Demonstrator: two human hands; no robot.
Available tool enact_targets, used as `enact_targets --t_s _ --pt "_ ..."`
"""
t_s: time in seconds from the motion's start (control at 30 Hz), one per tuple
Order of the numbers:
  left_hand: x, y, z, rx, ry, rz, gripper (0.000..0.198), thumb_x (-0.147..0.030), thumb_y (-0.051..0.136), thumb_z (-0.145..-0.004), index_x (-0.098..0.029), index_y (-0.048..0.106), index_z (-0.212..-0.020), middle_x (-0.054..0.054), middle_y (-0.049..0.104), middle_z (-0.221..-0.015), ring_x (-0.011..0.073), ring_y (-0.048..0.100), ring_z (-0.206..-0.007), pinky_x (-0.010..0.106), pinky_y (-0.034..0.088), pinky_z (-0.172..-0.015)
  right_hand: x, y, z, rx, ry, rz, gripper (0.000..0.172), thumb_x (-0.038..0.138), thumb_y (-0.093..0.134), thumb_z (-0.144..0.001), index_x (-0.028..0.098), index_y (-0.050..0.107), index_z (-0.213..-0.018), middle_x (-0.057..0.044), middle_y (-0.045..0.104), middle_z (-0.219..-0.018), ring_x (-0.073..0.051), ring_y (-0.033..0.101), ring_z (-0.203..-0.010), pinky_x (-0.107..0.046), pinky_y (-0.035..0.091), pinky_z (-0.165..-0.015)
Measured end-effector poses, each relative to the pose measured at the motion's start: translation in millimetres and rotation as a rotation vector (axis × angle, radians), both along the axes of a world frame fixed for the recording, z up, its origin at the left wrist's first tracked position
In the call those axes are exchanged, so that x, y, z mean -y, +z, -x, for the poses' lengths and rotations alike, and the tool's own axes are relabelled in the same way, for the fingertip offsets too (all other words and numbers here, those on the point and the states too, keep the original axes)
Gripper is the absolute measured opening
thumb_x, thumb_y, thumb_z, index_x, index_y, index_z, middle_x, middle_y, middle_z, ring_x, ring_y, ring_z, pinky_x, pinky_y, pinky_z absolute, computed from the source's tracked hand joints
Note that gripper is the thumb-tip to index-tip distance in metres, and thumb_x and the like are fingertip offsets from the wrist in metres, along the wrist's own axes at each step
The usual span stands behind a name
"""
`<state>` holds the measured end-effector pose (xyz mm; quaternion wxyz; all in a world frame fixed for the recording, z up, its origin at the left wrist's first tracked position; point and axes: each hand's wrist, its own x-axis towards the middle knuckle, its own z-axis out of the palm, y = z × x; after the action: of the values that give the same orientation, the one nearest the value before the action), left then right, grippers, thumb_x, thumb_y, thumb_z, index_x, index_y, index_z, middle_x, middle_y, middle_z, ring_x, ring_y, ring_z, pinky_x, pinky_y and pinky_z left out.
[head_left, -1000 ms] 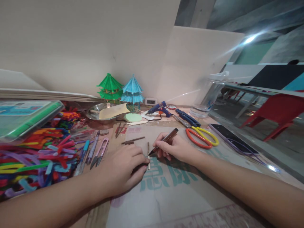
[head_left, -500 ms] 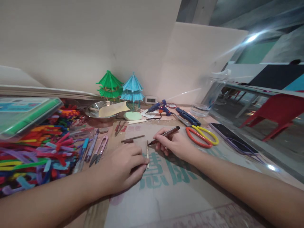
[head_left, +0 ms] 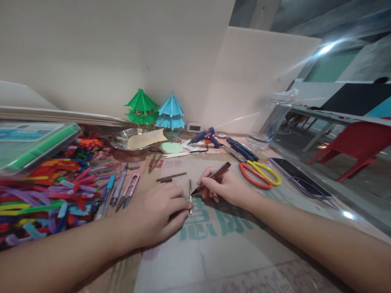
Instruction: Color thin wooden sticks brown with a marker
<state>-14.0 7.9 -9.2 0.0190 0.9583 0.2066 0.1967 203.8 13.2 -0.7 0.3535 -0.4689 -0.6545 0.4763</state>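
Observation:
My right hand (head_left: 221, 184) grips a brown marker (head_left: 217, 174), its dark tip at the side of a thin wooden stick (head_left: 190, 198). The far part of this stick is brown and the near part pale. My left hand (head_left: 165, 209) pinches the stick's near end against the printed sheet (head_left: 232, 260), with the other fingers curled. Just beyond the left hand lie a dark brown stick (head_left: 171, 176) and a short brown marker cap (head_left: 166, 180), partly hidden by the knuckles.
Pipe cleaners (head_left: 49, 199) heap at left beside pink snips (head_left: 132, 188). Behind stand a metal bowl (head_left: 117, 138), green (head_left: 141, 106) and blue (head_left: 171, 110) paper-like towers, and a glue gun (head_left: 209, 137). Scissors (head_left: 259, 175), a utility knife (head_left: 242, 149) and a phone (head_left: 297, 177) lie right.
The marker tip has slid down along the stick, nearer to my left hand. My left hand keeps its place on the stick.

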Motion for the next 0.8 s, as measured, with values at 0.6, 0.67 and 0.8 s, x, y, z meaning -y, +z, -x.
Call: enact_targets --t_s 0.6,0.67,0.8 --pt "-0.1 1.8 -1.6 -0.007 0.000 -0.014 0.028 -0.023 0.041 -0.095 -0.018 0.069 -0.096 0.006 0.059 -0.080 0.0193 0.054 -0.075 0.031 0.040 -0.066 0.9 -3.3 -2.2 0.027 0.028 -0.013 0.019 0.036 0.057 -0.080 0.018 0.055 -0.078 0.003 0.059 -0.054 -0.006 0.044 -0.038 -0.018 0.035 -0.037" --pt "0.2 2.1 -1.5 -0.007 -0.004 -0.017 0.028 -0.023 0.041 -0.095 -0.018 0.069 -0.096 0.006 0.059 -0.080 0.0194 0.054 -0.075 0.031 0.041 -0.066 0.1 -4.3 -1.9 0.018 -0.001 -0.038 0.019 0.037 0.056 -0.081 0.018 0.054 -0.079 0.004 0.059 -0.054 -0.006 0.045 -0.038 -0.018 0.035 -0.038" --pt "0.9 2.9 -1.6 -0.011 -0.007 -0.020 0.029 -0.023 0.041 -0.095 -0.018 0.069 -0.095 0.006 0.059 -0.079 0.0191 0.054 -0.074 0.031 0.040 -0.065 -2.2 -5.6 -1.4 0.003 -0.066 -0.054 0.021 0.039 0.057 -0.081 0.018 0.053 -0.080 0.004 0.059 -0.054 -0.006 0.044 -0.037 -0.018 0.033 -0.037"
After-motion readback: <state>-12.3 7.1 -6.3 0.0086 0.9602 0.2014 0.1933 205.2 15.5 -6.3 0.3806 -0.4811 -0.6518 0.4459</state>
